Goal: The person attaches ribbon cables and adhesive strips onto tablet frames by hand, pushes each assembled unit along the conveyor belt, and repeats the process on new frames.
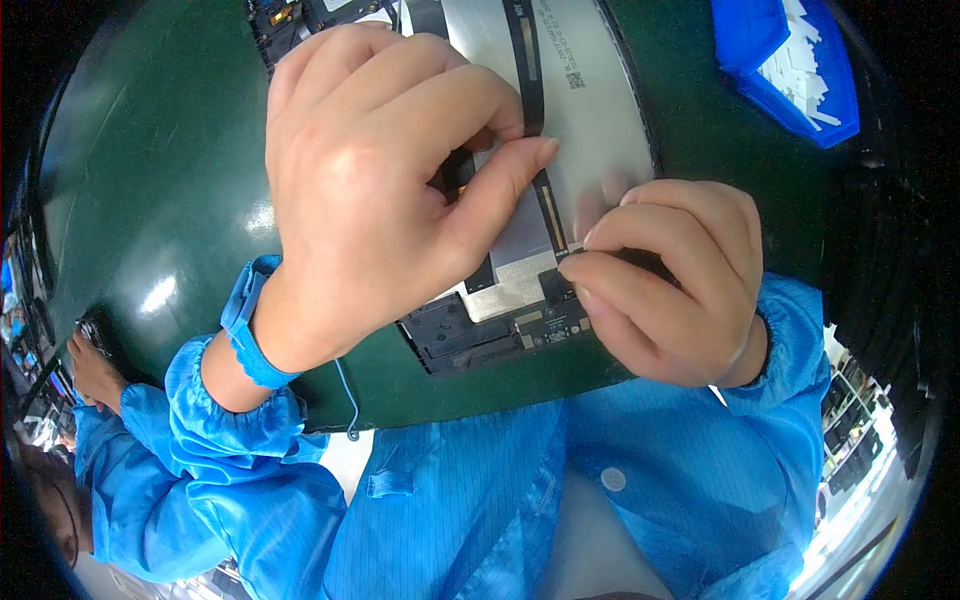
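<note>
An opened tablet-like device [605, 110] with a silvery panel lies in front of me. A long black flat ribbon cable [527, 65] runs down over it. My left hand [385, 165] reaches across from the left, thumb and forefinger pinching the cable near its middle. At the cable's lower end, my right hand [685, 275] is closed with thumb and forefinger pinched on it. Just below those fingertips sits a small dark circuit board [555, 325]. Beside it is a black module [450, 335] at the device's lower left corner. My left palm hides part of the device.
A blue bin [745, 40] holding white strips [800, 70] stands at the far right on the green work surface [150, 190]. A blue wrist strap [255, 335] with a thin cord [347, 395] circles my left wrist. At the lower left, another person's hand [95, 370] rests by a dark object.
</note>
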### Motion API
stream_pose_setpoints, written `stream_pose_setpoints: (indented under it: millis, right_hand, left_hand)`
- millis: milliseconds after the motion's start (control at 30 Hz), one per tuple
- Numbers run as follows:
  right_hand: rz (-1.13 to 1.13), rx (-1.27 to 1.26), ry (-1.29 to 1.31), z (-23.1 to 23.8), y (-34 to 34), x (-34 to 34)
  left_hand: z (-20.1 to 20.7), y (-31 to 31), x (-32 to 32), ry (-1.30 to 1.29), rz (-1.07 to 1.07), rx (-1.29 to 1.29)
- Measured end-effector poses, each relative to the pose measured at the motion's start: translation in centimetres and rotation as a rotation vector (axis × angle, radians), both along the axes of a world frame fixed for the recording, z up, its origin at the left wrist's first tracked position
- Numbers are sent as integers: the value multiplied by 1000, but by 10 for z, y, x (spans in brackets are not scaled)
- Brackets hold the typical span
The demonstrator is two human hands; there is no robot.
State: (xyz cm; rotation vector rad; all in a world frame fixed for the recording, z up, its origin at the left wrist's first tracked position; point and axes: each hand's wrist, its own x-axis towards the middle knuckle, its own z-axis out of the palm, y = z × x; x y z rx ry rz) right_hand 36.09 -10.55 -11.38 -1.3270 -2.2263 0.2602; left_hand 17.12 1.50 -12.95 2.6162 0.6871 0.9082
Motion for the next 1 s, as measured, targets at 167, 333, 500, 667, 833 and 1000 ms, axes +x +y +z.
stream_pose_setpoints:
  millis: [167, 333, 500, 667, 833, 1000]
  right_hand:
    - [2, 4, -17, 1, 0, -1]
    - [-2, 6, -28, 1, 0, 0]
    - [-3, 13, -37, 0, 0, -1]
    - [6, 23, -52, 0, 0, 0]
    - [55, 103, -73, -5, -1, 1]
    - [71, 126, -87, -7, -4, -1]
  left_hand:
    - [0, 0, 0, -12, 5, -26]
    - [-2, 0, 0, -19, 6, -19]
    - [-2, -1, 0, -22, 12, -31]
    - [-1, -1, -1, -17, 14, -41]
    - [-2, -1, -2, -36, 7, -48]
    - [-3, -1, -3, -71, -15, -64]
